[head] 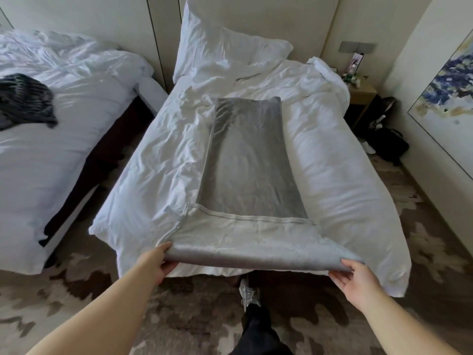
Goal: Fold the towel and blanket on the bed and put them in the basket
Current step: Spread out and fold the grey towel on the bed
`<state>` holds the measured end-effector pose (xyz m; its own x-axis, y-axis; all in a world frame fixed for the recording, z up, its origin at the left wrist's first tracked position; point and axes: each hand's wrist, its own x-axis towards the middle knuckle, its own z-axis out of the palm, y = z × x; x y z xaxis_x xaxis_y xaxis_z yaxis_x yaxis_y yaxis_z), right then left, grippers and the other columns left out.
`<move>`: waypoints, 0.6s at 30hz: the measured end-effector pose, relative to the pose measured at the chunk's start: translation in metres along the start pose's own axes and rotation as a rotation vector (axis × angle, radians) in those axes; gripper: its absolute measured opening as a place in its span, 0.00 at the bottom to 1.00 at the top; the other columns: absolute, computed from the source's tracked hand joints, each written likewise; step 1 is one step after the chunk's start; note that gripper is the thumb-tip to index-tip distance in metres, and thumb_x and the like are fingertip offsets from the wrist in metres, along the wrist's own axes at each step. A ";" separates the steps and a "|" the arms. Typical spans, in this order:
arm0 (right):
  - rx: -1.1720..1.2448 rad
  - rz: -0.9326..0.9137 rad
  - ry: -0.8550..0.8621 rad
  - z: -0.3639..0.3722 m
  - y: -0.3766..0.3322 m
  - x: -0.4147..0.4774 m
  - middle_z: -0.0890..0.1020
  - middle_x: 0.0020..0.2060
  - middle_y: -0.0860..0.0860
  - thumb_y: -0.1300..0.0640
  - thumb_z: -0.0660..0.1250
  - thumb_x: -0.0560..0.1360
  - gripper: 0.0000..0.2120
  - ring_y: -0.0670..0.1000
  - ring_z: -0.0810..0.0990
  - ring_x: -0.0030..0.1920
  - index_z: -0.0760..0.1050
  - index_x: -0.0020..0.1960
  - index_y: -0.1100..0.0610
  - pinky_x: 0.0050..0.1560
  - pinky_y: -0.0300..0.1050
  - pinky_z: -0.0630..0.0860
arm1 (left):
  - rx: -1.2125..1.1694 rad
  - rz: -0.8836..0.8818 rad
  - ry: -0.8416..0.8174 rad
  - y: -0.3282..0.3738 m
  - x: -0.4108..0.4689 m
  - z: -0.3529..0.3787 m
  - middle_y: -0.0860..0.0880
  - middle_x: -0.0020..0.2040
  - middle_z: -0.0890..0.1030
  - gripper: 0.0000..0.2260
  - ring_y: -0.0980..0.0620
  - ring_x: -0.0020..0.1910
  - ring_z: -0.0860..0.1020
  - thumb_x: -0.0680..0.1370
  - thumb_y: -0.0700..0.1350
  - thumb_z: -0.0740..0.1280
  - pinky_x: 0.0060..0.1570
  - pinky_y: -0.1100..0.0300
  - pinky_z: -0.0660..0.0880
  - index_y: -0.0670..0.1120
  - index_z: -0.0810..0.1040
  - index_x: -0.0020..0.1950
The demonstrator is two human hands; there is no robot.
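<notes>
Arms outstretched, left hand (156,262) and right hand (358,280) on towel (245,162) corners

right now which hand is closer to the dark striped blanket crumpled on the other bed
Left. The left hand grips the near-left corner of the flat grey towel, on the side of the dark striped blanket; the right hand grips the near-right corner, farther across.

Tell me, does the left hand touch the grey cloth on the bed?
Touching. The head view shows the left hand pinching the near left corner of the grey cloth, lifted above the white duvet.
</notes>
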<state>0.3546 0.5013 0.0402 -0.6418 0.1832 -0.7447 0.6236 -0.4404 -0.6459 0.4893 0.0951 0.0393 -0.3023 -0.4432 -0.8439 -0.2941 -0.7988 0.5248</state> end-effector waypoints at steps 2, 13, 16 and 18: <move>0.016 0.019 0.000 -0.007 0.009 -0.006 0.70 0.68 0.62 0.66 0.60 0.77 0.24 0.63 0.71 0.66 0.63 0.72 0.58 0.62 0.56 0.71 | -0.028 -0.022 -0.003 -0.010 -0.005 -0.009 0.38 0.68 0.72 0.19 0.42 0.65 0.73 0.79 0.40 0.66 0.56 0.50 0.72 0.38 0.68 0.69; 0.078 -0.003 -0.016 0.047 -0.023 0.025 0.69 0.67 0.64 0.65 0.61 0.78 0.19 0.64 0.70 0.66 0.65 0.68 0.58 0.56 0.55 0.73 | -0.097 -0.013 -0.060 0.039 0.013 0.043 0.39 0.57 0.74 0.06 0.45 0.55 0.77 0.78 0.39 0.65 0.52 0.55 0.75 0.37 0.74 0.52; 0.075 0.001 -0.035 0.086 -0.049 0.052 0.69 0.66 0.64 0.64 0.60 0.78 0.11 0.62 0.72 0.65 0.68 0.60 0.59 0.56 0.54 0.73 | -0.064 -0.021 -0.074 0.070 0.035 0.082 0.41 0.46 0.74 0.06 0.48 0.40 0.74 0.78 0.39 0.65 0.31 0.59 0.80 0.39 0.72 0.42; 0.079 0.009 -0.055 0.119 -0.067 0.074 0.71 0.66 0.64 0.63 0.59 0.79 0.03 0.60 0.73 0.63 0.70 0.51 0.60 0.56 0.53 0.73 | -0.066 -0.026 -0.086 0.092 0.053 0.110 0.42 0.40 0.73 0.07 0.49 0.38 0.73 0.78 0.40 0.64 0.22 0.60 0.78 0.39 0.71 0.41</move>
<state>0.2124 0.4399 0.0483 -0.6613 0.1312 -0.7386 0.5938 -0.5102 -0.6222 0.3461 0.0432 0.0553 -0.3732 -0.3877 -0.8428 -0.2433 -0.8358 0.4922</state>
